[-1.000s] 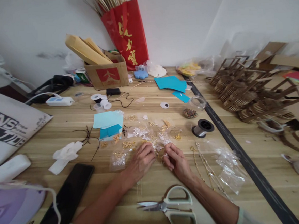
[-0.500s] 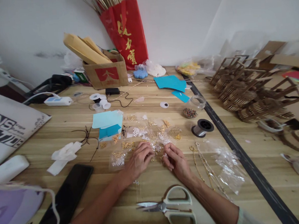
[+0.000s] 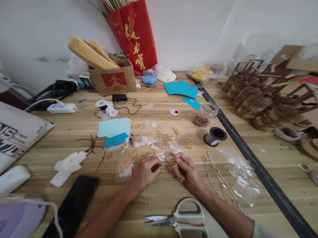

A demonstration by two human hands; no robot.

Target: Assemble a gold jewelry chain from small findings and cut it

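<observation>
My left hand [image 3: 148, 171] is closed in a pinch over the small silver and gold pieces; what its fingertips hold is too small to name. Just to the right, my right hand [image 3: 186, 170] is also pinched, with something tiny and shiny at its fingertips. Silver charms [image 3: 166, 157] lie between and beyond the hands. Left of my left hand is a small bag of gold and silver pieces [image 3: 126, 170]. Scissors [image 3: 179, 220] lie below the hands, and gold and silver chains [image 3: 220, 180] lie right of my right hand.
A spool of wire [image 3: 215, 136] and a jar of beads [image 3: 202, 120] stand to the right. Clear plastic bags [image 3: 243, 178] lie beyond the chains. A black phone [image 3: 69, 212] is at the lower left. Blue sheets [image 3: 114, 128] and a red bag [image 3: 138, 37] are farther back.
The fingers of my left hand have shifted slightly, showing a dark gap between thumb and fingers. My right hand has barely moved.
</observation>
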